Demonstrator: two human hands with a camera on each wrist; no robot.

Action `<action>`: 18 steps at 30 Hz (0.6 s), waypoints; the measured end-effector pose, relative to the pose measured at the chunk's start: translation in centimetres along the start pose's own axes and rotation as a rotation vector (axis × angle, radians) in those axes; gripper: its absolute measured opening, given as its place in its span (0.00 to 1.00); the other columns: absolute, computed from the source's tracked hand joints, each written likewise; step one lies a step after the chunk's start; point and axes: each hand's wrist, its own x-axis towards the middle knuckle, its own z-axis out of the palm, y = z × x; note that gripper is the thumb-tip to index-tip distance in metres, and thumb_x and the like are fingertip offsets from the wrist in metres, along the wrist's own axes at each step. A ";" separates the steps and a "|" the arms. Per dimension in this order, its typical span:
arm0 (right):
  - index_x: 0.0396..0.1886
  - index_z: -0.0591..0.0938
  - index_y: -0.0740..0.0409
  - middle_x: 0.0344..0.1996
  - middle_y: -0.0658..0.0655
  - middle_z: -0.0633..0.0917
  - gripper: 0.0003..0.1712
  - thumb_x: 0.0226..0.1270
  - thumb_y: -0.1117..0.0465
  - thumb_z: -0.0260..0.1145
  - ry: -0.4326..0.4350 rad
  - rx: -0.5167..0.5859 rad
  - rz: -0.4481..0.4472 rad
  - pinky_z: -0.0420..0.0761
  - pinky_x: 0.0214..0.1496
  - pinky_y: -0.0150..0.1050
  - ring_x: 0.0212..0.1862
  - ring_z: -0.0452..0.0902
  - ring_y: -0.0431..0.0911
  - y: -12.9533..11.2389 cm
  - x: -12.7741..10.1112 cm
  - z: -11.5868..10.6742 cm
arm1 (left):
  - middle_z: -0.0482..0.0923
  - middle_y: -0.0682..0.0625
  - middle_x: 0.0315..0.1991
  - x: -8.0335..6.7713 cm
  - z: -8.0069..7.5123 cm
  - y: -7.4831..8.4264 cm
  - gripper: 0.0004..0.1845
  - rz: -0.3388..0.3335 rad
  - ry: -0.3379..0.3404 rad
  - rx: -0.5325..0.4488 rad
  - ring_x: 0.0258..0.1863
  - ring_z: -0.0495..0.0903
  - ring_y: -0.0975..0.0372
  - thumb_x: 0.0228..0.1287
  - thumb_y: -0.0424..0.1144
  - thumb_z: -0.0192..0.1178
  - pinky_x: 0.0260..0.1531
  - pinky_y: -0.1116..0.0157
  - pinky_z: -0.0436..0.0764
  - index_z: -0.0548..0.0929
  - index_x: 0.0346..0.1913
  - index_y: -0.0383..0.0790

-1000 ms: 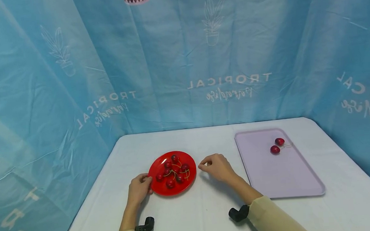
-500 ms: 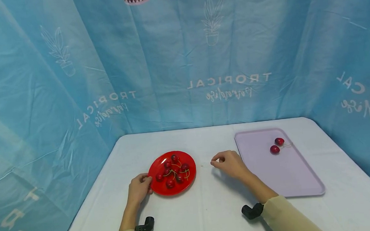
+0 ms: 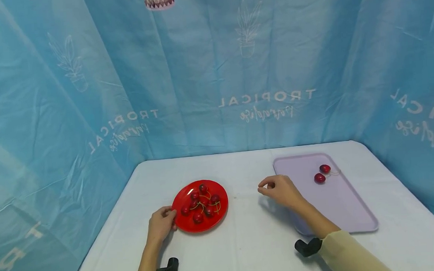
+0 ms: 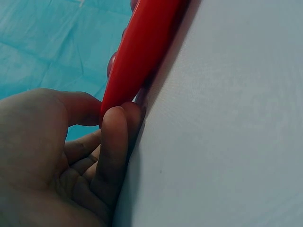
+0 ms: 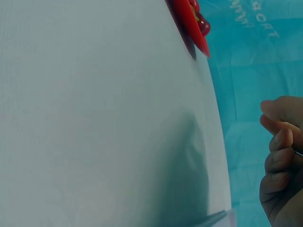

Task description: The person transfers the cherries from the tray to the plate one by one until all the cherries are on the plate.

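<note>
A round red plate point(image 3: 209, 224) stands on the white table, with several dark red cherries point(image 3: 198, 218) and their green stems heaped in its middle. My left hand point(image 3: 160, 225) pinches the plate's left rim; in the left wrist view its thumb lies over the edge and fingers reach underneath. Between plate and tray, above the table, is my right hand point(image 3: 281, 190). Its fingers are loosely curled, thumb and forefinger tips close together, and nothing shows between them in the right wrist view.
A pale purple tray point(image 3: 345, 214) lies on the right, its left edge partly behind my right forearm. Two cherries point(image 3: 319, 179) with stems sit in its far part. Blue printed curtains point(image 3: 198, 70) hang behind and beside the white table point(image 3: 254, 249).
My right hand has moved right, away from the plate's edge and toward the tray. The left hand keeps its hold on the plate. The head view has shifted slightly.
</note>
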 end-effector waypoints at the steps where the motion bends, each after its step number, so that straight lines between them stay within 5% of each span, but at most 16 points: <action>1: 0.34 0.89 0.50 0.17 0.48 0.74 0.05 0.58 0.56 0.72 0.005 -0.001 0.006 0.67 0.22 0.37 0.22 0.66 0.43 0.1 -0.1 -0.2 | 0.79 0.44 0.36 0.0 0.0 -0.1 0.21 0.000 -0.001 0.003 0.18 0.78 0.59 0.68 0.41 0.55 0.25 0.66 0.77 0.76 0.57 0.30; 18: 0.36 0.88 0.53 0.19 0.49 0.75 0.08 0.59 0.55 0.71 0.134 -0.111 0.063 0.70 0.24 0.38 0.24 0.69 0.45 3.1 -0.8 -3.9 | 0.79 0.44 0.35 -0.5 -0.3 0.3 0.20 0.008 0.005 -0.007 0.17 0.78 0.60 0.68 0.39 0.55 0.24 0.67 0.77 0.75 0.57 0.28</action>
